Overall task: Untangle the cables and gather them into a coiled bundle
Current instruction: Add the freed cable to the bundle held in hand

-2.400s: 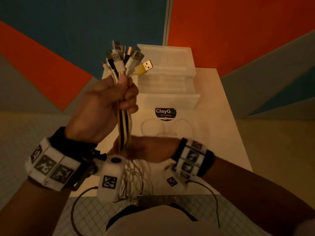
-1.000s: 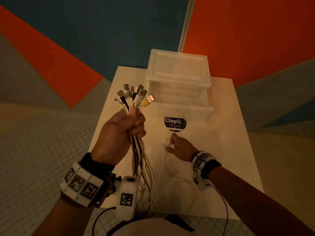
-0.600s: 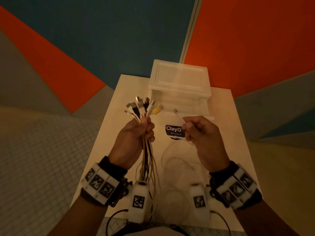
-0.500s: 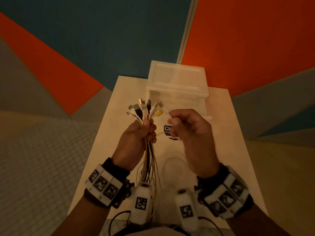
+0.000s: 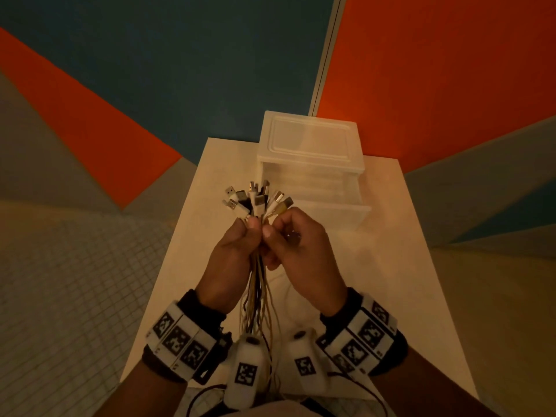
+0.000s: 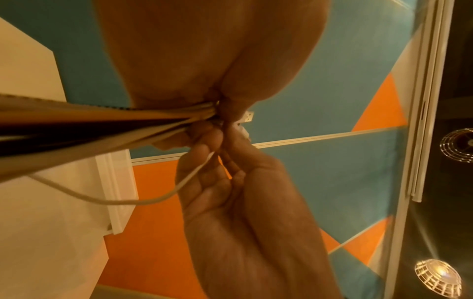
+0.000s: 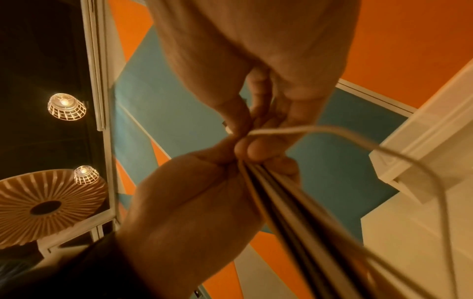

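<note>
Cables (image 5: 256, 284): bunched plugs-up in fisted left hand (image 5: 231, 260) above table (image 5: 391, 266), right hand (image 5: 301, 251) pinching one loose white cable (image 6: 143, 200) against bunch, seemingly adding it before coiling.

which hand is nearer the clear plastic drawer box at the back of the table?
Right. The right hand is raised just in front of the drawer box, below its protruding drawer. The left hand, gripping the cable bundle, sits beside it, further left of the box.

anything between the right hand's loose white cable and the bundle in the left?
Nothing visible. The right hand pinches the white cable right against the cable bundle gripped by the left hand.
</note>
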`<state>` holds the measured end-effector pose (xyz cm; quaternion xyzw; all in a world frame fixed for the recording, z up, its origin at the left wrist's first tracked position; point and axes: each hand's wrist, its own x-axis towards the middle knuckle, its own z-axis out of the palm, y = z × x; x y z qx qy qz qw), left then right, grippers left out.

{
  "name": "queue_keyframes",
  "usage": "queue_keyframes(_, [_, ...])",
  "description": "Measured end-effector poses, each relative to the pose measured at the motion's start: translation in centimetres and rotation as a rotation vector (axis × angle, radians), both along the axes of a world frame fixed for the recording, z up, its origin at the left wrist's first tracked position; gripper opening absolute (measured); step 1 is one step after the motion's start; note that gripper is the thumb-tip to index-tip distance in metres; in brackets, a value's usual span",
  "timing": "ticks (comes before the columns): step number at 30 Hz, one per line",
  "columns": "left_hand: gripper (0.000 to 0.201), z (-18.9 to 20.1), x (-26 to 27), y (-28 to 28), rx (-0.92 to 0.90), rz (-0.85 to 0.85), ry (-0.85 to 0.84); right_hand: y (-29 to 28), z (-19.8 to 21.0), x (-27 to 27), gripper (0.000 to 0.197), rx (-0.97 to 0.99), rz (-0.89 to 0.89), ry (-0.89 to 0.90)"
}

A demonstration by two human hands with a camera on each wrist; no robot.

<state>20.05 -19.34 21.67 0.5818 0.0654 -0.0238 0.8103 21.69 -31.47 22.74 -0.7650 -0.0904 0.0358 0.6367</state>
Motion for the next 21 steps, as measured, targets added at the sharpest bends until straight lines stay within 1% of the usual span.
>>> queue_keyframes(2, [0.045,-0.3,0.0,0.5,0.025,0.018,0.023,-0.7,0.1,-0.2,0.004,-0.019,0.089,0.031])
queue_keyframes(3, [0.042,-0.4,0.0,0.7,0.046,0.022,0.03,-1.0,0.0,-0.3,0.001,-0.032,0.104,0.036])
queue_keyframes(7, [0.034,-1.2,0.0,0.6,0.067,0.005,0.047,-1.4,-0.7,-0.3,0.008,-0.064,0.089,0.05])
queue_keyframes(10, [0.032,-1.1,0.0,0.2,0.017,-0.012,0.033,-1.3,-1.1,-0.5,0.013,-0.049,0.085,0.057])
queue_keyframes(12, [0.032,-0.8,-0.1,0.0,-0.02,-0.031,0.021,-1.3,-1.7,-0.8,0.016,-0.067,0.112,0.054])
queue_keyframes(15, [0.028,-0.3,0.5,0.9,-0.107,-0.016,0.011,-2.3,-4.3,-1.6,0.025,-0.086,0.222,-0.014])
queue_keyframes(17, [0.023,0.2,1.4,2.6,-0.184,-0.022,-0.025,-4.0,-7.2,-2.4,0.03,-0.159,0.315,-0.003])
queue_keyframes(19, [0.022,1.0,2.4,4.4,-0.214,-0.035,-0.062,-6.3,-10.4,-3.7,0.031,-0.245,0.339,0.091])
queue_keyframes(21, [0.024,2.1,3.3,5.9,-0.236,-0.028,-0.086,-8.8,-13.1,-5.5,0.035,-0.263,0.319,0.251])
